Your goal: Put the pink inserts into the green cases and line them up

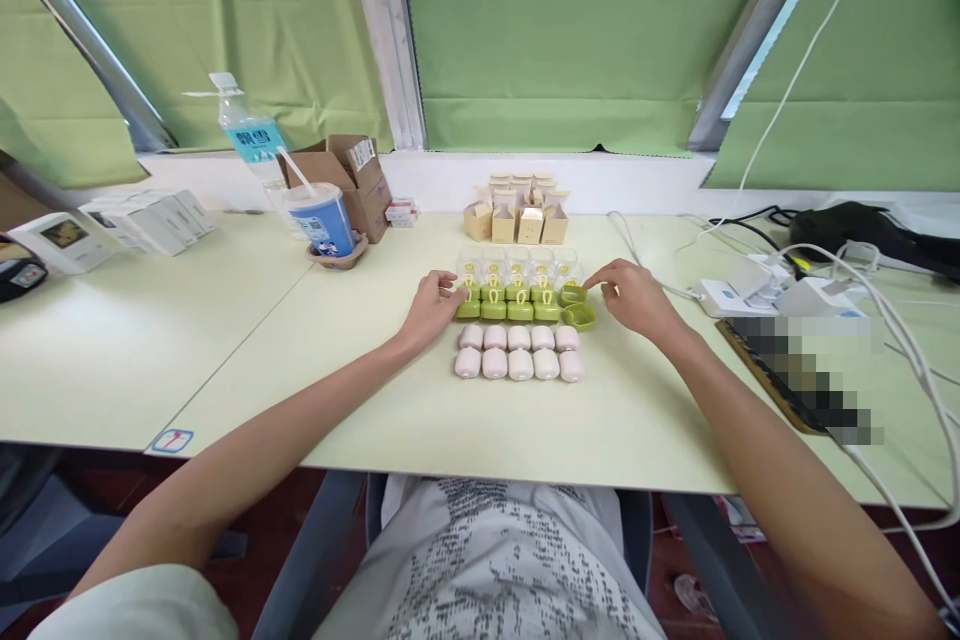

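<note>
Several small green cases (pixel 520 310) with pale loops stand closed in rows. At the right end of their line lies an opened green case (pixel 579 317), its two halves spread apart. My left hand (pixel 433 308) is at the left end, fingers apart, fingertips touching or very near the leftmost green case. My right hand (pixel 634 298) has its index finger stretched to the edge of the opened case, the other fingers loosely bent; no held thing shows. Clear plastic cases (pixel 517 262) with yellow parts stand behind the green ones. In front, pale pink and cream cases (pixel 520 363) form two rows.
Small open cardboard boxes (pixel 530 223) stand at the back. To the left are a blue cup (pixel 326 222) in a holder, a water bottle (pixel 255 140), a brown carton (pixel 364 195) and white boxes (pixel 154 220). A power strip (pixel 739 298) with cables lies right.
</note>
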Tool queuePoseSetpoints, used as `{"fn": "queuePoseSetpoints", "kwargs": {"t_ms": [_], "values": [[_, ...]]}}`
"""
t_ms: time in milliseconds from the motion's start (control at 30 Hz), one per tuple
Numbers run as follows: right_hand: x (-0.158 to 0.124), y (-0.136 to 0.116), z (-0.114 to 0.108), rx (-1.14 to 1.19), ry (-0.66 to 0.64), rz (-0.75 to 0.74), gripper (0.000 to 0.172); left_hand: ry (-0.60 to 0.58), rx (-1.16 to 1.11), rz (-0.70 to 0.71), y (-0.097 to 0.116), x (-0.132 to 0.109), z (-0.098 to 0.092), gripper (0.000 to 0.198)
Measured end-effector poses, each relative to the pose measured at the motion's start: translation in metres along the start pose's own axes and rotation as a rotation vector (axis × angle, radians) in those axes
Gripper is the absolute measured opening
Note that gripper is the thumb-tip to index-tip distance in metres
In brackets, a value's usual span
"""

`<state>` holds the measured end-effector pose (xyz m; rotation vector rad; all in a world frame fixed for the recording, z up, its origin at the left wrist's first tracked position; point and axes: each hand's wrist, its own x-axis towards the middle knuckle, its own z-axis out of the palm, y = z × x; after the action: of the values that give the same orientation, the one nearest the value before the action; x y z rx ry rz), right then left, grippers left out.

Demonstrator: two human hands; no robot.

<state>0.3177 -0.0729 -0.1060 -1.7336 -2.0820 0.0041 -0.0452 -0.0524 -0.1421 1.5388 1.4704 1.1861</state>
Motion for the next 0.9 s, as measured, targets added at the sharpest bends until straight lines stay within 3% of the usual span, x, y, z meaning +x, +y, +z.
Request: {"fn": "queuePoseSetpoints", "kwargs": {"t_ms": [167,300,367,433,500,533,633,700,800,900], "values": [[0.001,0.003,0.002,0.027,-0.079,0.037,0.051,0.022,-0.013,0.005,-0.002,0.002,0.001,0.026],[0.000,-0.005,-0.006,0.041,-0.009,0.094,0.042,0.072,-0.013,0.029,0.000,0.003,-0.001,0.023],[-0.002,-0.010,-0.013,0.058,0.120,0.137,0.039,0.112,-0.013,0.055,0.004,0.001,-0.003,0.021],[-0.005,-0.017,-0.019,0.156,0.336,0.145,0.036,0.149,-0.009,0.137,0.009,-0.003,-0.006,0.022],[-0.010,-0.029,-0.020,0.332,0.511,0.083,0.033,0.140,0.028,0.352,0.016,-0.011,-0.008,0.028],[-0.013,-0.036,-0.018,0.426,0.538,0.022,0.031,0.104,0.058,0.506,0.019,-0.017,-0.008,0.033],[-0.026,-0.066,-0.006,0.587,0.411,-0.233,0.033,-0.112,0.164,0.952,0.026,-0.037,-0.003,0.057],[-0.037,-0.087,0.004,0.598,0.296,-0.406,0.034,-0.187,0.222,1.112,0.029,-0.049,0.003,0.065],[-0.048,-0.109,0.014,0.612,0.203,-0.558,0.036,-0.072,0.267,1.195,0.030,-0.057,0.009,0.049],[-0.045,-0.105,0.010,0.635,0.200,-0.518,0.038,0.037,0.223,1.155,0.028,-0.051,0.008,0.031]]}}
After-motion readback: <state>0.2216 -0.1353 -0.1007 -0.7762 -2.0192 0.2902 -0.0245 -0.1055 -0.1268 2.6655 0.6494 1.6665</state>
